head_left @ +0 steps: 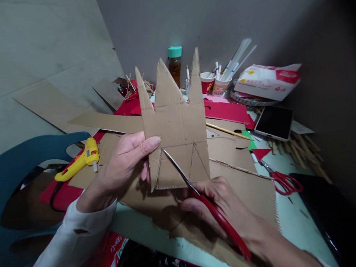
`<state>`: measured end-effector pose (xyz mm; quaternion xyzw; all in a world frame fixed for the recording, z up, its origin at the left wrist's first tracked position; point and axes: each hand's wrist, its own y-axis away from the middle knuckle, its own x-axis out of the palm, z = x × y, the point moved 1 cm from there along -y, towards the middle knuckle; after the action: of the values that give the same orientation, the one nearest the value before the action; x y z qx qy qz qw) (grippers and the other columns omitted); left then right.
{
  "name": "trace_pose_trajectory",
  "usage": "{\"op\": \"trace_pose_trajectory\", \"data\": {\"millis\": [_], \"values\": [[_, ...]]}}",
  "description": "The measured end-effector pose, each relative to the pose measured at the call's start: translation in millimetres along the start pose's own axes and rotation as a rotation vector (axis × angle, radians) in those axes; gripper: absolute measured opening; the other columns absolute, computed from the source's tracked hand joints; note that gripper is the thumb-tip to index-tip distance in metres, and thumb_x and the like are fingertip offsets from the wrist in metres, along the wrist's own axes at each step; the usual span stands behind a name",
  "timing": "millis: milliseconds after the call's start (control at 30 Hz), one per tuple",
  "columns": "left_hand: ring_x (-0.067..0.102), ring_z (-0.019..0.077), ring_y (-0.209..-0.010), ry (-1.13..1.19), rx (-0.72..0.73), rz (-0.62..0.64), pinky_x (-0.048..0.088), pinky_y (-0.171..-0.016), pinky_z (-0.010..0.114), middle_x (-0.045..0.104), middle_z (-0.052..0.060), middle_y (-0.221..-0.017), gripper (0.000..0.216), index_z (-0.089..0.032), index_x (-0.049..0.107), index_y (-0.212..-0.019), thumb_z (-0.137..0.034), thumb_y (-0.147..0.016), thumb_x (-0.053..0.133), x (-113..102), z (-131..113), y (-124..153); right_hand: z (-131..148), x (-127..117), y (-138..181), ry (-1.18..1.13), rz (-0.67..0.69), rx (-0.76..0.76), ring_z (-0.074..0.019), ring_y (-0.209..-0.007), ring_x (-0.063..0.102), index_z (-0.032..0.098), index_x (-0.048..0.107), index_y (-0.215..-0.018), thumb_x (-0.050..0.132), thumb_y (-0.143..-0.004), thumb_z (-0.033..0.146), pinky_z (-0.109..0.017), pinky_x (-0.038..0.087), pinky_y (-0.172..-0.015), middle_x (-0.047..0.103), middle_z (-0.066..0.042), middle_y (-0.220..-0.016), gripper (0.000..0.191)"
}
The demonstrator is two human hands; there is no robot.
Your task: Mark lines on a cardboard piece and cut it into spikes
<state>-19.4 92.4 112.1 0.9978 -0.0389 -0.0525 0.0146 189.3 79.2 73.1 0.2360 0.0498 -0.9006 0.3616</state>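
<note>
A piece of cardboard (pixel 177 125) with three pointed spikes along its top is held up in front of me. Pencil lines cross it, with slanted lines in its lower part. My left hand (pixel 132 154) pinches its left edge, thumb on the front face. My right hand (pixel 215 202) grips red-handled scissors (pixel 209 206) at the lower edge. One blade lies across the front of the cardboard, its tip near the left thumb; the other blade is hidden behind. Larger cardboard sheets (pixel 240 178) lie underneath on the table.
A yellow glue gun (pixel 87 160) lies left, near a blue chair (pixel 10 174). Red-handled scissors (pixel 284 181), a phone (pixel 274 122) and wooden sticks (pixel 304 152) are on the right. Paper cups (pixel 221 86), a green-capped bottle (pixel 175 67) and a tissue pack (pixel 266 83) stand at the back.
</note>
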Motion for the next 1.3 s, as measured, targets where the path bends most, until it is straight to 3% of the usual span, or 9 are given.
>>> {"op": "trace_pose_trajectory", "data": {"millis": [200,467,733,1000,1300], "values": [[0.049,0.008,-0.033,0.011,-0.016,-0.008,0.032,-0.035,0.017,0.057,-0.003,-0.041,0.037,-0.019,0.057,-0.06,-0.04,-0.09,0.064,-2,3,-1,-4,5,-2,-0.017,-0.096,-0.047,-0.008,-0.047,0.028,0.021,0.043,-0.061,0.054,-0.095,0.052,-0.024,0.027,-0.045,0.035,0.007,-0.052,0.048],[0.053,0.0094,-0.033,0.045,-0.017,0.038,0.037,-0.035,0.016,0.06,-0.001,-0.041,0.041,-0.018,0.058,-0.06,-0.047,-0.09,0.063,-1,6,-1,-1,2,1,-0.012,-0.064,-0.013,-0.01,-0.05,0.036,0.017,0.059,-0.066,0.055,-0.092,0.062,-0.024,0.029,-0.048,0.042,0.006,-0.054,0.053],[0.051,0.0097,-0.032,0.026,-0.01,0.036,0.036,-0.034,0.017,0.059,0.0,-0.039,0.047,-0.018,0.056,-0.055,-0.049,-0.09,0.061,-5,3,1,4,5,0,0.02,-0.088,-0.025,-0.0097,-0.05,0.035,0.018,0.06,-0.067,0.064,-0.089,0.055,-0.023,0.029,-0.048,0.043,0.006,-0.055,0.043],[0.051,0.0103,-0.031,0.025,-0.01,0.023,0.035,-0.034,0.018,0.057,0.0,-0.037,0.047,-0.019,0.054,-0.053,-0.048,-0.088,0.063,-7,3,-3,4,7,-6,0.058,-0.105,-0.059,-0.0094,-0.048,0.038,0.018,0.058,-0.067,0.062,-0.09,0.05,-0.022,0.032,-0.046,0.045,0.006,-0.054,0.04],[0.048,0.0094,-0.03,0.075,-0.047,0.034,0.03,-0.032,0.019,0.055,-0.002,-0.036,0.044,-0.02,0.055,-0.054,-0.044,-0.089,0.062,-8,7,-6,-7,18,-10,0.038,-0.212,-0.148,-0.0079,-0.046,0.034,0.016,0.058,-0.064,0.057,-0.097,0.043,-0.022,0.03,-0.045,0.04,0.006,-0.053,0.043]]}}
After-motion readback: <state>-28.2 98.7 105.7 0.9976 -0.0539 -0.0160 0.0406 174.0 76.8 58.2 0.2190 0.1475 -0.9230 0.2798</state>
